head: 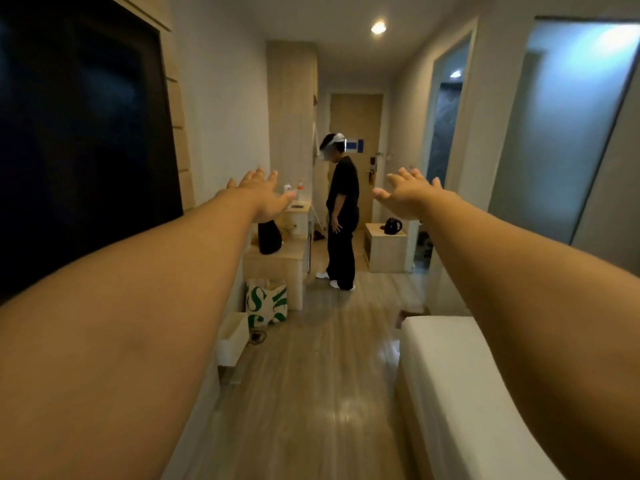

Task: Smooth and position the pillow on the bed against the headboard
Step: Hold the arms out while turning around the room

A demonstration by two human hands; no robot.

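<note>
- Both arms stretched straight ahead at chest height; left hand [261, 195] and right hand [410, 195] spread flat, palms down, fingers splayed, holding nothing.
- Pillow not in view; headboard not in view either. Only a strip of bed [460, 393] visible, at 4 o'clock, partly under the right forearm.
- Judged step: not yet at the pillow; hands out in free air, well apart from the bed.
- To do it well: turn toward the head of the bed first, find the pillow, then lay both flat palms on it and sweep from centre out to the corners; push the far edge snug to the headboard, square with the mattress edge.
- Flat spread hands suit smoothing; no pinching needed unless corners want plumping.
- Bed cover: plain white, matte, taut, soft rounded long edge; likely to crease easily under a knee or elbow.
- Floor [311, 393]: wood-look planks, glossy, lamp glare on it.
- Worktop [277, 254] at 11 o'clock: pale wood-grain, boxy; dark bag on top, bottles behind.
- Tote [266, 301] below it: white with green print, slumped.
- Kettle [392, 226] at 12 o'clock on a low cabinet: black, shiny, rounded.
- Second person [343, 216] in dark clothes standing in the passage, clear of the bed.
</note>
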